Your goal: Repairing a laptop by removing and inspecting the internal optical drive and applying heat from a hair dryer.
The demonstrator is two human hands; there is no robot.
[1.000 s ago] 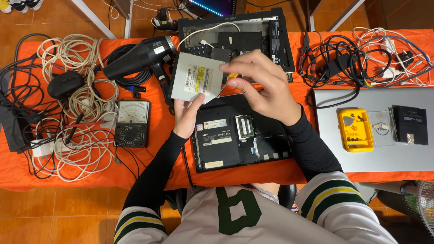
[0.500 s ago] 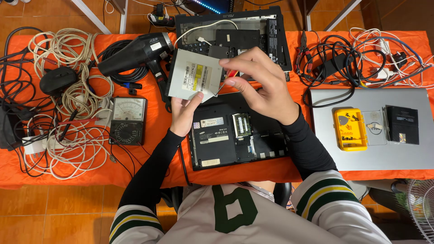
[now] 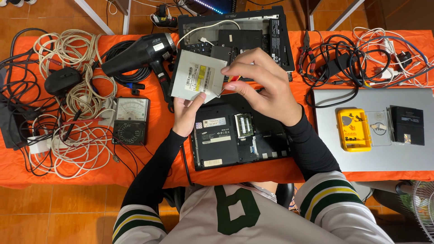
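Observation:
My left hand (image 3: pixel 187 114) holds a flat silver optical drive (image 3: pixel 195 77) from below, tilted up above the table. My right hand (image 3: pixel 264 86) pinches a small screwdriver with a red and yellow handle (image 3: pixel 231 77) at the drive's right edge. Under both hands lies an opened black laptop (image 3: pixel 239 138), bottom side up, with its memory slot exposed.
A second stripped black laptop chassis (image 3: pixel 246 31) lies behind. A black heat gun (image 3: pixel 140 52), an analog multimeter (image 3: pixel 131 119) and coiled cables (image 3: pixel 68 97) fill the left. A silver laptop (image 3: pixel 325 131) at right carries a yellow case (image 3: pixel 353 129) and a black box (image 3: pixel 407 125).
The drive and both hands keep the same pose; the view has only shifted slightly.

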